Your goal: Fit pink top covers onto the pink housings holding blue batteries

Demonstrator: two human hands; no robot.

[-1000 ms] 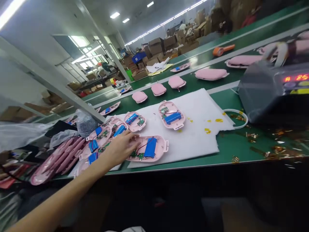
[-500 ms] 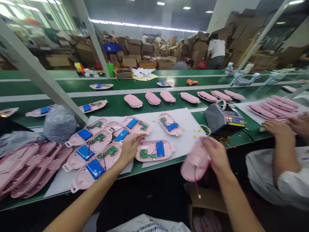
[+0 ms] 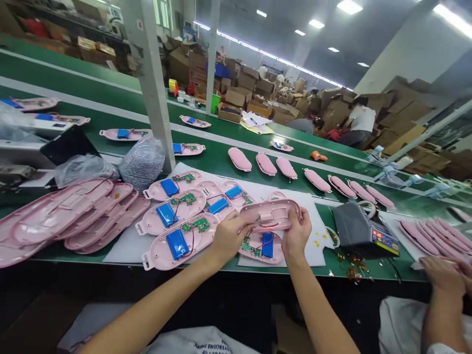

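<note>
My right hand (image 3: 297, 231) grips the right end of a pink plastic shell half (image 3: 275, 211), its hollow inside facing me. My left hand (image 3: 230, 236) is closed in a pinch at the shell's left end, where a thin red wire (image 3: 273, 225) runs to the fingertips. Just below the raised shell lies another pink shell half (image 3: 254, 251) with a green circuit board and a blue battery (image 3: 267, 245), partly covered by my hands. To the left, several similar open shells (image 3: 176, 244) with batteries and boards rest on white foam sheet (image 3: 125, 246).
Empty pink shells (image 3: 62, 211) are stacked at left beside a bubble-wrapped bundle (image 3: 142, 164). A grey machine (image 3: 363, 228) with a lit display stands right. Closed pink shells (image 3: 317, 180) line the green bench (image 3: 228, 137). At far right are a co-worker's hands (image 3: 444, 275). A post (image 3: 157, 93) rises left.
My right hand has brought the shell up from below the bench edge, over the nearest fitted shell. My left hand has moved right to meet it. The view has turned left and tilted.
</note>
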